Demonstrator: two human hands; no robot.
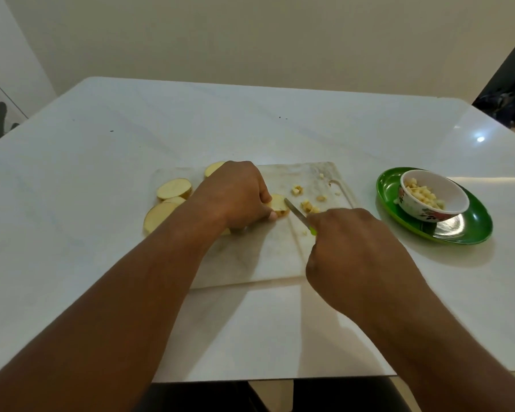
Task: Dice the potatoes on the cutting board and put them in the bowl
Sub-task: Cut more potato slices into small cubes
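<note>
Potato slice [278,202] being cut lies flat near the middle of the cutting board [280,257], w/ the left hand [235,194] curled over it, fingertips and thumb pinning it down from the left side. Knife [298,216] comes in from the right; its blade tip touches the slice's right edge. Right hand [351,248] has a closed grip round the knife handle, of which only a bit of bright green shows at the fist; blade points up-left toward the slice.

Diced bits [309,207] sit scattered on the board just right of the blade, a few more farther back toward the board's far right corner. Uncut slices [173,188] lie at the board's left end, some overlapping, one partly hidden behind the left hand; looks like a couple hang over the board's left edge, but hard to tell at this angle.

Bowl [434,195], white w/ a floral pattern outside, stands to the right of the board, well apart from it, already holding a heap of potato cubes [422,194]. Bowl rests tilted on a green plate [470,230].

All of it is on a glossy white table [101,173]; board is near the table's front-centre, both forearms reaching in from the near edge.
</note>
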